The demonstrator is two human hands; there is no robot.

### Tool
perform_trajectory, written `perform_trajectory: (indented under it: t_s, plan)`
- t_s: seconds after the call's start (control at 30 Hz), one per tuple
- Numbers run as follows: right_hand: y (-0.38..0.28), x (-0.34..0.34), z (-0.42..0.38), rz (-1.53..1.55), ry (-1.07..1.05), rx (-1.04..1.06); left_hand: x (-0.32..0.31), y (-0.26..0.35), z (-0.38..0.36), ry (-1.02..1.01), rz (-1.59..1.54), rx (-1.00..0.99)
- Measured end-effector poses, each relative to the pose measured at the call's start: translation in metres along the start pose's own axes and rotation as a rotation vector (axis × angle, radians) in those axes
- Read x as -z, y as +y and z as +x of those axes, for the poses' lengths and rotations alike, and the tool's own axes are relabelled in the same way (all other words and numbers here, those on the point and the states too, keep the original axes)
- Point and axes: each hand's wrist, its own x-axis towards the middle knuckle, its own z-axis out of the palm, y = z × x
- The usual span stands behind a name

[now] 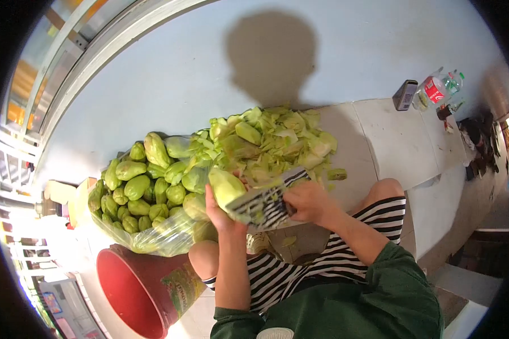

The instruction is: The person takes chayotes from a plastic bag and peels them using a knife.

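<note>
A pale green, partly peeled chayote [225,189] sits in my left hand [223,216], its fingers wrapped round the lower side. My right hand [308,202] is closed on the handle of a wide cleaver-like knife [263,204], whose shiny blade reflects stripes and touches or overlaps the chayote's lower right side. Just beyond both hands lies a heap of green peelings and cut pieces [283,138]. To the left, a clear plastic bag [169,240] holds several whole green chayotes [137,187].
A red bucket [127,288] lies tilted at the lower left, below the bag. At the far right of the tiled ledge [393,133] stand a dark boxy object [405,95] and plastic bottles [434,90]. A pale wall [169,73] rises behind the heap.
</note>
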Motion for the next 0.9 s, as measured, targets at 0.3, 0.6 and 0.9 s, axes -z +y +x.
perform_trajectory:
  t_s: [0.3,0.6,0.9]
  plan:
    - [-0.021,-0.016,0.004,-0.106,0.161,0.212,0.03,-0.008,0.013,-0.314,-0.126,0.176]
    - [-0.021,-0.013,0.003,-0.087,0.098,0.218,0.028,-0.018,0.013,-0.341,-0.131,0.135]
    - [-0.019,-0.019,0.003,-0.044,0.052,0.194,0.029,-0.018,0.016,-0.361,-0.148,0.179]
